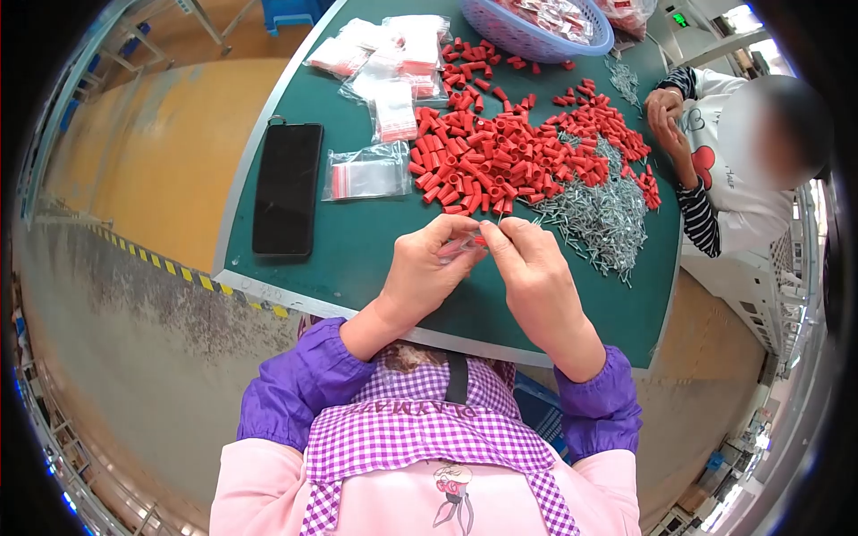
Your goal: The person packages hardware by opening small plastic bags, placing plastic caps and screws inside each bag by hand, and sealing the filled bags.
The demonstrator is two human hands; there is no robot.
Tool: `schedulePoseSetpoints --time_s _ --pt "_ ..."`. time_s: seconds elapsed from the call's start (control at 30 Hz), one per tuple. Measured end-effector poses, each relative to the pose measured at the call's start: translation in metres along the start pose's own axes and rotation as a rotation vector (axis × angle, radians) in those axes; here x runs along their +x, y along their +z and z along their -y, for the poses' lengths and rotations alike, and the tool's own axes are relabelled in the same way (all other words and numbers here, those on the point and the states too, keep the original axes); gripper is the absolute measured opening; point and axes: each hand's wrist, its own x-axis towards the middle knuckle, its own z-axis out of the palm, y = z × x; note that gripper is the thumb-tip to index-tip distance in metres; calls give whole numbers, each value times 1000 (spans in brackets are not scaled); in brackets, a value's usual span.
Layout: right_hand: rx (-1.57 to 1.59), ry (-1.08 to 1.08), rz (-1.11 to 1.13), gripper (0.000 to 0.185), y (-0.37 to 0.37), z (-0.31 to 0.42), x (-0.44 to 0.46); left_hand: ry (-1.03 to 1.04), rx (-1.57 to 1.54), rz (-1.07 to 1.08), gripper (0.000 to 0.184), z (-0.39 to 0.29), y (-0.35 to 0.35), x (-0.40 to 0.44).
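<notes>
My left hand [420, 268] is closed around a small clear plastic bag [458, 250] with something red in it. Fingers of my right hand [538, 272] are pinched together at the bag's upper right edge; a thin metal screw seems to stick up there, partly hidden. Just beyond both hands lies a big heap of red tapered plastic caps [487, 156]. Silvery screws [599, 223] are piled to the right of the caps, close to my right hand. Flat on the table, left of the caps, is a stack of clear zip bags [368, 177] with red strips.
More zip bags [393, 112] lie further back on the green table [357, 259]. A black phone [288, 189] rests near the left edge. At the back stands a blue basket [536, 36] of filled bags. A co-worker's hands [663, 116] are at the right edge.
</notes>
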Motion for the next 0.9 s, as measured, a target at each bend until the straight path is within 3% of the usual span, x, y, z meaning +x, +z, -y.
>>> schedulePoseSetpoints --time_s 0.27,0.37,0.5,0.77,0.9 --pt "64 -8 69 32 -9 0 16 29 17 -20 29 -3 -1 1" --pt "413 155 -54 20 -1 -8 17 -4 13 4 29 2 -2 1" --pt "566 198 -97 9 -2 -12 17 36 77 17 27 0 -5 0" --pt "625 249 -63 11 14 -6 6 18 42 8 28 0 -1 0" --pt "633 218 -14 12 16 -5 6 84 209 14 35 -6 -3 -2"
